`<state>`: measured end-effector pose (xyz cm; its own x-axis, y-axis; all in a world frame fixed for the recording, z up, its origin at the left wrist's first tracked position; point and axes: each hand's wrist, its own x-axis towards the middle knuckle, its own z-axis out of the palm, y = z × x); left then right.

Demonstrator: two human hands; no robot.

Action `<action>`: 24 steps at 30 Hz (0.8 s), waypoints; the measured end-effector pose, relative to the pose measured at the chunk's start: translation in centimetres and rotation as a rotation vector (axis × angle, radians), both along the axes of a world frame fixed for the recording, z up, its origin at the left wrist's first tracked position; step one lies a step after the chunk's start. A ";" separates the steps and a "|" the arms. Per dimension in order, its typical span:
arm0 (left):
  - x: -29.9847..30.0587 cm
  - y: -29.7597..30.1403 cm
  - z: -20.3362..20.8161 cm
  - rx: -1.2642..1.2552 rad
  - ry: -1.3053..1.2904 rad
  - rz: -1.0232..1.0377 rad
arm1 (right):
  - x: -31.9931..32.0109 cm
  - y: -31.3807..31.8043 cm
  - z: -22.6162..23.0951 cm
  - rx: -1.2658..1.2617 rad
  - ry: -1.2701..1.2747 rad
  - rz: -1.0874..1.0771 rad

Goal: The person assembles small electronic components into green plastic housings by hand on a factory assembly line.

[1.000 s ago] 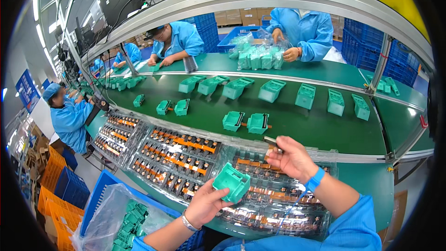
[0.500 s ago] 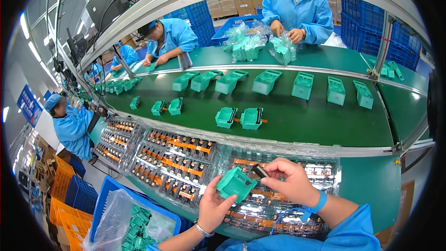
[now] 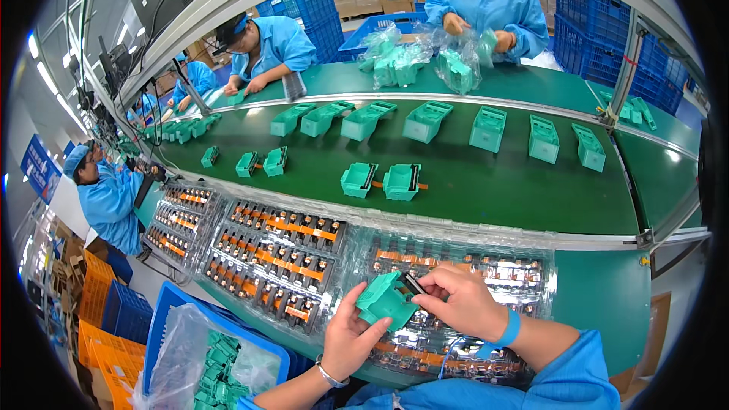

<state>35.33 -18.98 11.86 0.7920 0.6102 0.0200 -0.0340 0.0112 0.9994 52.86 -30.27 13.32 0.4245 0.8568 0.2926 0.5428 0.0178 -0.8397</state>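
Observation:
My left hand (image 3: 353,334) is closed round a green plastic housing (image 3: 383,300), thumb along its near side, tilted above the clear trays. Pinched in the fingertips of my right hand (image 3: 463,304) is a small black part (image 3: 412,283) with a shiny edge, held against the housing's right side; whether it sits in a slot I cannot tell. Beneath both hands lies a clear plastic tray (image 3: 539,300) of black parts with orange flex strips. Two green housings (image 3: 401,182) with black parts fitted stand on the green conveyor belt beyond.
A blue crate (image 3: 163,315) lined with plastic film holds more green housings at lower left. Further filled trays (image 3: 273,258) lie to the left. Larger green shells (image 3: 429,121) line the belt (image 3: 486,197). Co-workers (image 3: 486,11) sit across it, and a metal frame (image 3: 623,68) rises at right.
My right hand has brought the black part left and down against the housing, which has turned slightly. The whole view has shifted a little. Across the belt, a co-worker's hands have moved apart.

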 end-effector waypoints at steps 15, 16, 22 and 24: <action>-0.8 -0.9 0.4 0.050 -0.017 0.013 | 0.1 0.4 -2.5 -0.210 0.447 0.092; -0.8 -1.0 0.7 0.134 0.033 0.000 | 0.1 0.4 -2.4 -0.218 0.397 0.130; -0.8 -0.7 0.6 -0.142 -0.053 -0.020 | 0.3 0.2 -1.2 -0.271 0.530 0.207; -0.8 -0.7 0.7 -0.162 -0.061 -0.041 | 0.5 0.1 -1.3 -0.247 0.490 0.201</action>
